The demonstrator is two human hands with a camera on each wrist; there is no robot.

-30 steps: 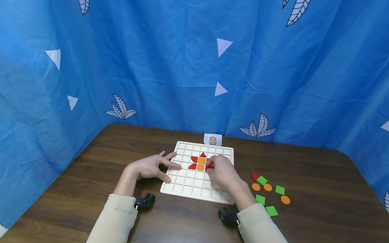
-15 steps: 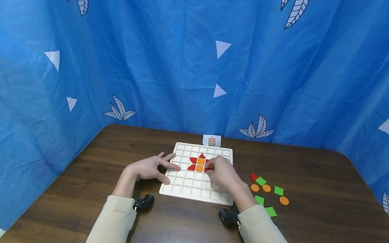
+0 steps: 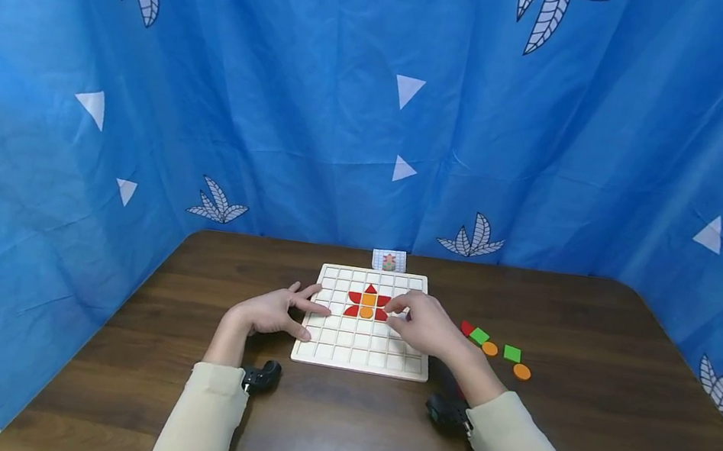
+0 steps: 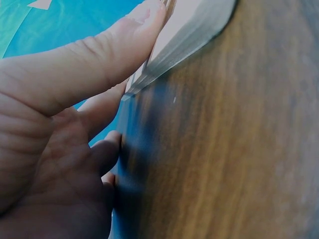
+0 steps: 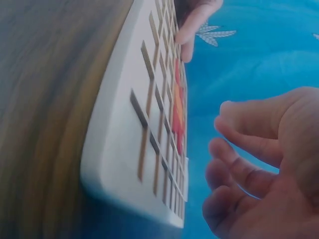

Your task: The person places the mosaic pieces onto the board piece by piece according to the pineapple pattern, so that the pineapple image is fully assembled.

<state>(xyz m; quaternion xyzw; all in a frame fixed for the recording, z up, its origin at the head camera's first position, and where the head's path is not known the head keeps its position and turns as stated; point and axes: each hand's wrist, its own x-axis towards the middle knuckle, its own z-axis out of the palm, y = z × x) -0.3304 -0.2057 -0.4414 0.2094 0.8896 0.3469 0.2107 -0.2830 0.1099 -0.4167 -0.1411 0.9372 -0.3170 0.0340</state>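
Note:
A white gridded board [image 3: 353, 359] lies on the table, with a small figure of flat tiles set in its upper middle. Its top is a red triangle [image 3: 371, 288], above an orange square [image 3: 368, 300] and an orange disc [image 3: 366, 312], with curved red pieces [image 3: 352, 311] on both sides. My left hand [image 3: 273, 312] rests at the board's left edge, fingers spread; its thumb [image 4: 114, 50] touches the rim in the left wrist view. Just right of the figure, my right hand [image 3: 427, 326] hovers over the board, fingers loosely bent with nothing between them in the right wrist view.
Loose tiles lie right of the board: a red piece [image 3: 467, 327], green squares [image 3: 512, 354] and orange discs [image 3: 522, 372]; the right forearm covers part of that area. Behind the board sits a small picture card [image 3: 389, 260]. A blue curtain [image 3: 324, 97] hangs past the table's far edge.
My right hand has come away from the red pieces and shifted slightly right, uncovering the figure's right side. Its forearm now hides some loose tiles. The left hand stays on the board's edge.

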